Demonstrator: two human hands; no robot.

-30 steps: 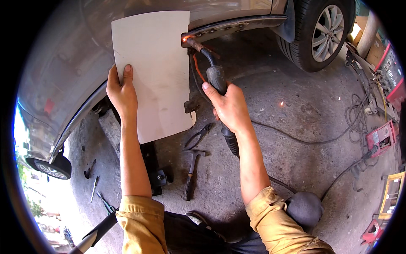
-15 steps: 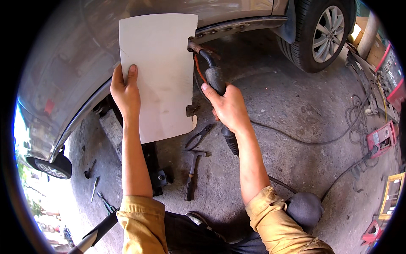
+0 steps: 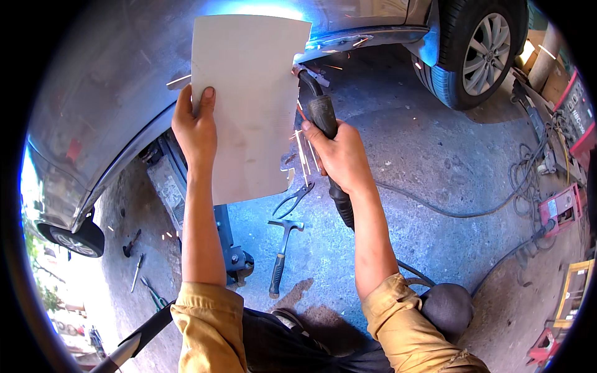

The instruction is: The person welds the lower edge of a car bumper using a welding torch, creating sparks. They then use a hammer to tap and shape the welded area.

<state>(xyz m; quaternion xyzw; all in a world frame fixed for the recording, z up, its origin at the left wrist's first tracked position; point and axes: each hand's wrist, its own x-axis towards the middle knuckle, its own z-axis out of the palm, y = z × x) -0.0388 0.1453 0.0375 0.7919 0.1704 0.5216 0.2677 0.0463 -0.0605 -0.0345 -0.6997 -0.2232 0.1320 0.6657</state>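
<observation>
My left hand [image 3: 196,133] grips the left edge of a pale, flat board [image 3: 252,109], thumb on its near face. My right hand [image 3: 345,155] is wrapped round the black handle of a welding torch [image 3: 322,115]. The torch's bent neck reaches up to the board's right edge, under the car's sill [image 3: 354,45]. Its tip is hidden behind the board. Bright blue light glows along the board's top, and sparks fly out to both sides and fall below it.
Locking-style pliers cannot be confirmed, but a plier-shaped tool [image 3: 293,200] and a hammer [image 3: 281,258] lie on the concrete. A jack-like metal piece [image 3: 237,260] stands beside my left forearm. A car wheel [image 3: 485,53], a cable [image 3: 448,214] and a red machine [image 3: 578,118] are at right.
Blue light and sparks have appeared at the sill. The board and the torch have both shifted slightly to the right, still in my hands.
</observation>
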